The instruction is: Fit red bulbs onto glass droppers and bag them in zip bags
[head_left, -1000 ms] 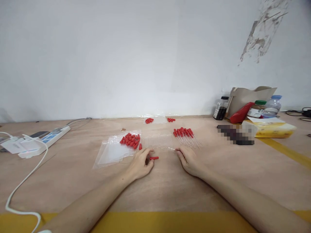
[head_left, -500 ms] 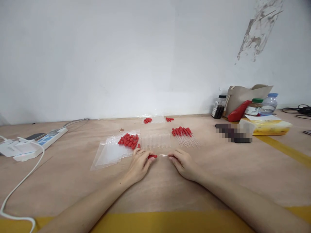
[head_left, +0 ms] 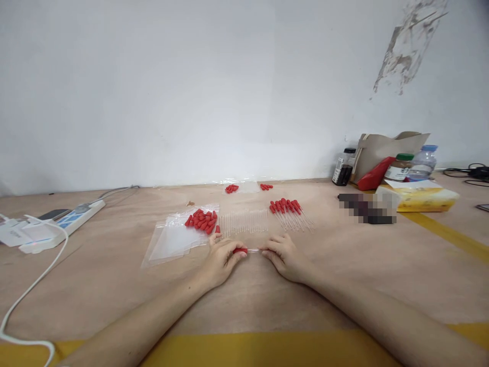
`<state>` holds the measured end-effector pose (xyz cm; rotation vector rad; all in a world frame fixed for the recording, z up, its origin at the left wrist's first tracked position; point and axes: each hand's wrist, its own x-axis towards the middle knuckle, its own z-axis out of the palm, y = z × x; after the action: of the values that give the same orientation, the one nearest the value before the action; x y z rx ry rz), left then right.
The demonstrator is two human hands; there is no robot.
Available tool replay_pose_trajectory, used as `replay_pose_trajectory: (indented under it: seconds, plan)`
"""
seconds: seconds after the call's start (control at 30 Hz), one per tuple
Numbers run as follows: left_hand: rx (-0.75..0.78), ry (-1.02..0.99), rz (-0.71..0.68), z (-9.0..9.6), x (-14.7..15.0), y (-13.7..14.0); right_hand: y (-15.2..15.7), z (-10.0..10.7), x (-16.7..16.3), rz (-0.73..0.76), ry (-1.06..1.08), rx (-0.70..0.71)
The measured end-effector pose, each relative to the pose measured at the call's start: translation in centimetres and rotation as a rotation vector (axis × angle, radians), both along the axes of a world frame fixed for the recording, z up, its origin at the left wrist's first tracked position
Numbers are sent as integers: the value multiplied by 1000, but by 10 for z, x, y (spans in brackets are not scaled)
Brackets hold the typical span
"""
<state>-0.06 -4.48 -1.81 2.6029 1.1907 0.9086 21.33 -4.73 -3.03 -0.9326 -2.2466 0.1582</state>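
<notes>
My left hand point(head_left: 221, 259) is closed on a red rubber bulb point(head_left: 240, 250), pinched between thumb and fingers. A thin clear glass tube point(head_left: 253, 250) is pinched in my right hand point(head_left: 283, 256), and its left end meets the mouth of the bulb. Just beyond my hands lies a row of clear glass tubes point(head_left: 244, 222). Left of that row, loose red bulbs point(head_left: 200, 220) are heaped on clear plastic bags point(head_left: 170, 239). To the right, several droppers with red bulbs point(head_left: 284, 206) on their tubes lie side by side.
More red bulbs point(head_left: 231, 188) lie on plastic near the wall. A power strip point(head_left: 63, 229) with a white cable point(head_left: 36, 290) stands at the left. At the right are a tissue pack point(head_left: 428, 200), a dark bottle point(head_left: 344, 168), a jar point(head_left: 399, 169) and a paper bag point(head_left: 385, 148).
My right hand has brought the glass tube left, closing the gap to the red bulb. My left hand still grips the bulb and has barely shifted.
</notes>
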Motion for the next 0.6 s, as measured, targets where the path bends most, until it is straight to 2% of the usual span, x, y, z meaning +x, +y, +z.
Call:
replay_pose_trajectory:
  seconds: [0.3, 0.6]
  plan:
    - [11, 12, -41, -1, 0, -1, 8, -3, 1, -23, -87, 65]
    - [109, 46, -25, 1, 2, 3, 7, -1, -1, -65, -211, 347]
